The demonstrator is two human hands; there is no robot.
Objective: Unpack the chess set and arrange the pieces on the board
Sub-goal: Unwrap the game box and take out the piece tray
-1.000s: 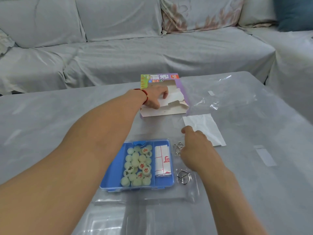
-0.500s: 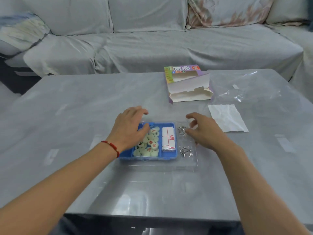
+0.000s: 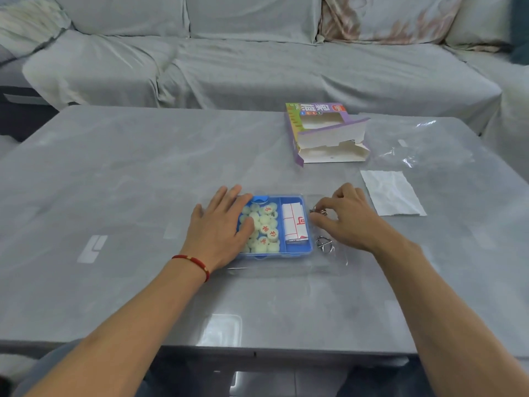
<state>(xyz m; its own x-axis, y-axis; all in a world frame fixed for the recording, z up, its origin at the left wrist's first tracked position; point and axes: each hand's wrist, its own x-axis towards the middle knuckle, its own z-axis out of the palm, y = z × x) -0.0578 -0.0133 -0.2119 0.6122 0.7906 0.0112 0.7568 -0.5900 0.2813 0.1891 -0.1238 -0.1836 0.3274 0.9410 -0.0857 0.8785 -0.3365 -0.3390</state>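
Observation:
A blue plastic tray lies on the grey table, inside a clear plastic blister sheet. Its left compartment holds several pale round chess pieces with red characters. Its right compartment holds the folded white paper board with red lines. My left hand rests flat on the tray's left side, with its fingers straight over the pieces. My right hand is at the tray's right edge, its fingers curled, thumb and forefinger pinching the upper metal ring puzzle.
A second metal ring puzzle lies by my right wrist. The torn-open purple cardboard box stands farther back, with a white paper sheet and crumpled clear wrap to the right. A grey covered sofa runs behind the table.
My left hand left the cardboard box, came back and settled on the tray. My right hand's fingers closed in at the tray's right edge by the upper ring puzzle.

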